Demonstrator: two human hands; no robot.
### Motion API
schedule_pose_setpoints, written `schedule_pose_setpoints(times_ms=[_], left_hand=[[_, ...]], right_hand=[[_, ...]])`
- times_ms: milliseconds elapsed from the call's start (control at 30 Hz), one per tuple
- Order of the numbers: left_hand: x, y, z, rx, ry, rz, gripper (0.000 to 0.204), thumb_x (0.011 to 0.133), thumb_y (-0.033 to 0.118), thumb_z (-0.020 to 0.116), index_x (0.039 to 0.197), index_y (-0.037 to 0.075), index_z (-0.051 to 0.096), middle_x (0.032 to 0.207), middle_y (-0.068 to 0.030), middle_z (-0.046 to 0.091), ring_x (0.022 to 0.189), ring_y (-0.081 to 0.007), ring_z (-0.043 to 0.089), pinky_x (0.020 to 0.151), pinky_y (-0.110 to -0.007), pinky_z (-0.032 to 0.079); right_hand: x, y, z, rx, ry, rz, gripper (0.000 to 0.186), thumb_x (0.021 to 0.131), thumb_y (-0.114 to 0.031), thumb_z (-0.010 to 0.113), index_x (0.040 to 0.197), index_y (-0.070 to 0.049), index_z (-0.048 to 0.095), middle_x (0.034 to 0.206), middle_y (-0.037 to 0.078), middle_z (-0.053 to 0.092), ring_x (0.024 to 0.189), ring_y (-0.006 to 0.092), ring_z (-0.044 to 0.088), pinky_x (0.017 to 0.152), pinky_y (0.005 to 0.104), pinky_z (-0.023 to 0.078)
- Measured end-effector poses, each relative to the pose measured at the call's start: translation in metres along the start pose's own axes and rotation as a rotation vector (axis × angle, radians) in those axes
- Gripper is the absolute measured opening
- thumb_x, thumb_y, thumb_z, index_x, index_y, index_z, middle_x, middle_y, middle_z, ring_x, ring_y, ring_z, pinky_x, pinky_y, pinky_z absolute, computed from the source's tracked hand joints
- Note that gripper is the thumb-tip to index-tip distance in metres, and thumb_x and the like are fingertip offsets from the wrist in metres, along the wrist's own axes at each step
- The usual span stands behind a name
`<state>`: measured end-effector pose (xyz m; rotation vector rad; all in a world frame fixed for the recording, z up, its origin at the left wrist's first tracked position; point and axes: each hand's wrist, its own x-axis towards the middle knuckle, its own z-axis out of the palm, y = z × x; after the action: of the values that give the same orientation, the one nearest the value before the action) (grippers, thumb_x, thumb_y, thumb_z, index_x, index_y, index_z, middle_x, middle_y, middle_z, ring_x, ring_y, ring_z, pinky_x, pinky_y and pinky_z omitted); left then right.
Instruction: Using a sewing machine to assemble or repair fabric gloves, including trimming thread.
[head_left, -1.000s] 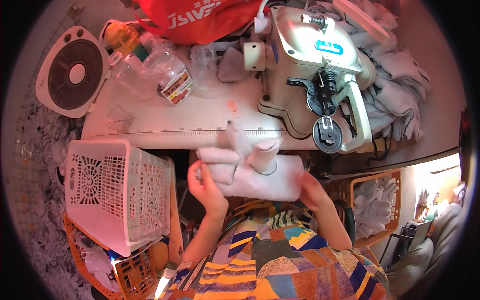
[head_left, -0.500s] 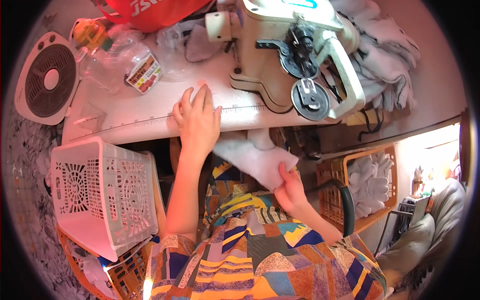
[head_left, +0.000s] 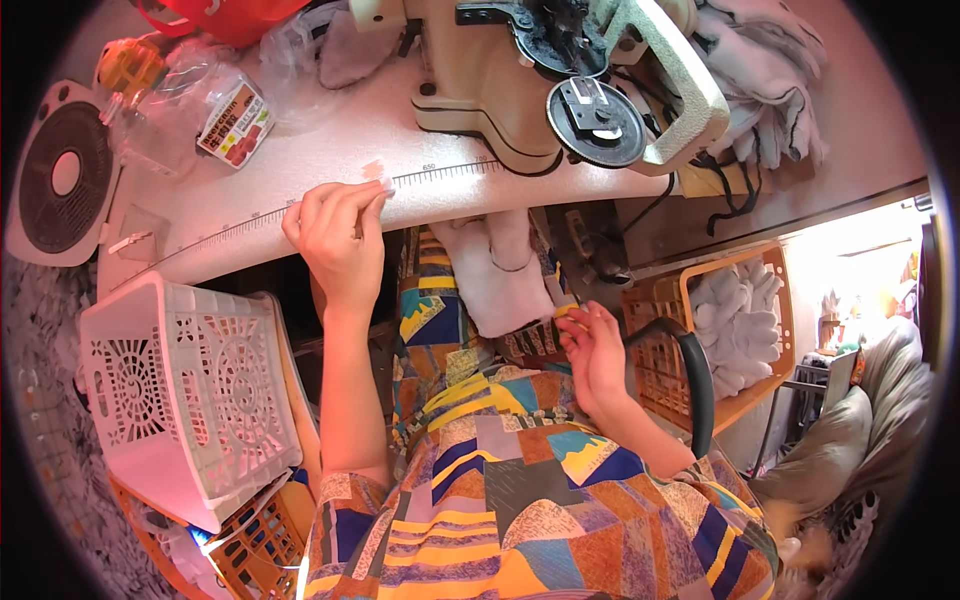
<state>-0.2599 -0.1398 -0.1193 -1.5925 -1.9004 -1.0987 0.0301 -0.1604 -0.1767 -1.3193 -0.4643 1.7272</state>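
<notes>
1 red bag (head_left: 240, 17) and 1 dark-grilled fan (head_left: 65, 174) sit at the upper left

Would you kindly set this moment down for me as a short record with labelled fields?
Left hand: the left hand is at the front edge of the white table, fingers curled; whether it holds anything is unclear
Right hand: the right hand is beside the fluffy white piece, fingers loosely bent; contact is unclear
Machine: sewing machine, on the table
Left side: white crate; round-grilled fan
Right side: orange basket holding whitish glove-shaped pieces
</notes>
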Motion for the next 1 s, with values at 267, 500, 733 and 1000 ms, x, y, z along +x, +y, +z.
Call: schedule_pose_setpoints(times_ms=[267,500,733,1000], left_hand=[[0.020,-0.020,0.014,-0.147,0.205,-0.136,0.010,0.071,0.003,0.075,0.076,0.003,0.067,0.084,-0.0058,0.067,0.081,-0.0179,0.060,0.071,-0.029,0.045],[0.004,0.067,-0.012,-1.467,0.262,-0.876,0.005,0.091,0.007,0.061,0.088,0.003,0.057,0.081,-0.0059,0.063,0.068,-0.0120,0.059,0.061,-0.022,0.045],[-0.016,0.111,-0.016,-1.550,-0.094,-1.080,0.010,0.090,0.008,0.062,0.083,0.002,0.061,0.079,-0.0026,0.060,0.075,-0.0079,0.055,0.063,-0.022,0.042],[-0.032,0.099,-0.013,-1.287,-0.446,-0.708,0.006,0.087,-0.001,0.061,0.085,-0.006,0.065,0.083,-0.0078,0.060,0.077,-0.0111,0.056,0.069,-0.022,0.046]], right_hand=[[-0.003,0.000,0.009,-0.049,-0.027,-0.154,0.030,0.098,-0.017,0.045,0.125,-0.008,0.036,0.107,0.007,0.052,0.093,0.0139,0.052,0.081,0.0272,0.040],[-0.006,-0.028,0.056,-0.667,-0.177,-1.137,0.035,0.067,0.006,0.071,0.098,-0.008,0.061,0.104,0.011,0.052,0.091,0.0205,0.052,0.071,0.0301,0.044],[-0.002,-0.059,0.102,-0.957,-0.383,-1.611,0.052,0.063,0.001,0.070,0.113,-0.009,0.063,0.114,0.012,0.053,0.099,0.0306,0.052,0.082,0.0346,0.045],[0.013,-0.070,0.077,-0.776,-0.685,-0.874,0.036,0.072,0.004,0.070,0.107,-0.006,0.069,0.080,0.005,0.061,0.076,0.0188,0.060,0.066,0.0286,0.047]])
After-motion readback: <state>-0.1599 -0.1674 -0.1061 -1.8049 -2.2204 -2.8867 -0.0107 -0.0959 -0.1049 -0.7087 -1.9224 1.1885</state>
